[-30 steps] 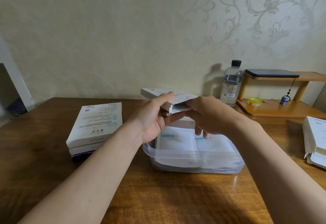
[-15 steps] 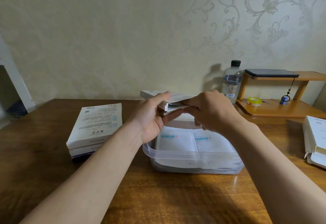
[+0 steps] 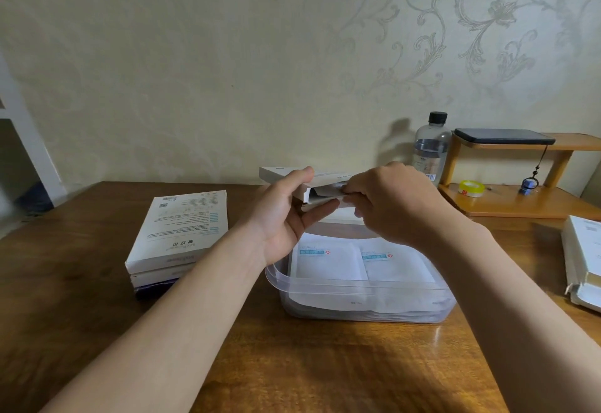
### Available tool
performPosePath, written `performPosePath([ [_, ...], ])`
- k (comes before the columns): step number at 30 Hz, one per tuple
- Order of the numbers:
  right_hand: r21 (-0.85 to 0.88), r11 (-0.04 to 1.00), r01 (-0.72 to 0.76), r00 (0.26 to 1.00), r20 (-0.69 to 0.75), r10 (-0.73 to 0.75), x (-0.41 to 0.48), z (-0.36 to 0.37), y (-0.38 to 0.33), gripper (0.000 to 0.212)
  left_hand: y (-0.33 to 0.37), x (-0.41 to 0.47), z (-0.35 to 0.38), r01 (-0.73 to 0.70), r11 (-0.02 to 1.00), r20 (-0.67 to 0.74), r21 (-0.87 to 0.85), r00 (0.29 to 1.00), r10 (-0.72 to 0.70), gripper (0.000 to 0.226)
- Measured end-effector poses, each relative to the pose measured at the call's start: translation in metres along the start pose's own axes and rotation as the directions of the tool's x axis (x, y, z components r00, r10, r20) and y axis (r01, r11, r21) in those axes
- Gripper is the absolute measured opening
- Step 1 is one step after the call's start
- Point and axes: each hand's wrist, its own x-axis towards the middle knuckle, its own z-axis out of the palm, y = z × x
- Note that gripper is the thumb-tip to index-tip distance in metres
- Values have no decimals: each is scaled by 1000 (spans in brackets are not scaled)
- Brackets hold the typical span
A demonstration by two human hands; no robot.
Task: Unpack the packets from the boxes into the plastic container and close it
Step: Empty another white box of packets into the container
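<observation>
A flat white box (image 3: 279, 174) hangs above the clear plastic container (image 3: 357, 294), its open end facing me. My left hand (image 3: 286, 217) grips that box, thumb on top and fingers beneath. My right hand (image 3: 393, 204) pinches the packets (image 3: 328, 191) that stick out of the box's open end. Inside the container lie white packets (image 3: 328, 263) with blue labels, side by side on a stack. To the left stands a pile of white boxes (image 3: 182, 233).
White boxes (image 3: 585, 260) lie at the table's right edge. A water bottle (image 3: 431, 149) stands behind the container. A small wooden shelf (image 3: 520, 201) at the back right holds a dark phone (image 3: 500, 136), a yellow tape roll (image 3: 471, 187) and a small blue charm.
Both hands lifted the box slightly and the right hand's fingers closed more tightly at the box's open end. The container and the piles stayed put.
</observation>
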Motion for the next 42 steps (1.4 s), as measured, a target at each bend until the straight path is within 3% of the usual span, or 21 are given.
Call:
performPosePath([
  [8,-29,1000,10,982,-187,-16,-3,0,-5,14,-1,2,-2,3,999,-20,-32,1000,-4,38],
  [12,147,989,15,978,-208,16,-1,-11,3,13,0,3,-3,21,997,8,-70,1000,-21,38],
  [17,215,965,149,898,-439,-41,-2,-13,4,16,-1,7,-7,27,990,-3,-136,1000,-28,25],
  [21,257,939,227,789,-614,-23,0,-15,4,11,0,10,-11,15,983,12,-183,1000,-13,37],
  [28,392,905,165,676,-713,186,2,-21,13,15,-1,12,-9,16,986,-40,-166,999,-23,6],
  [33,545,834,85,587,-703,401,1,-25,26,13,-4,13,-6,-24,993,-85,-113,996,14,15],
  [36,612,789,54,612,-645,458,3,-29,34,11,-6,15,-5,-72,995,-104,-75,993,64,31],
  [38,659,751,49,688,-567,452,3,-31,39,9,-7,15,-4,-88,995,-119,-49,990,81,38],
  [42,697,717,-15,872,-342,350,-4,-21,51,19,-7,15,-4,-108,991,-142,-78,985,96,12],
])
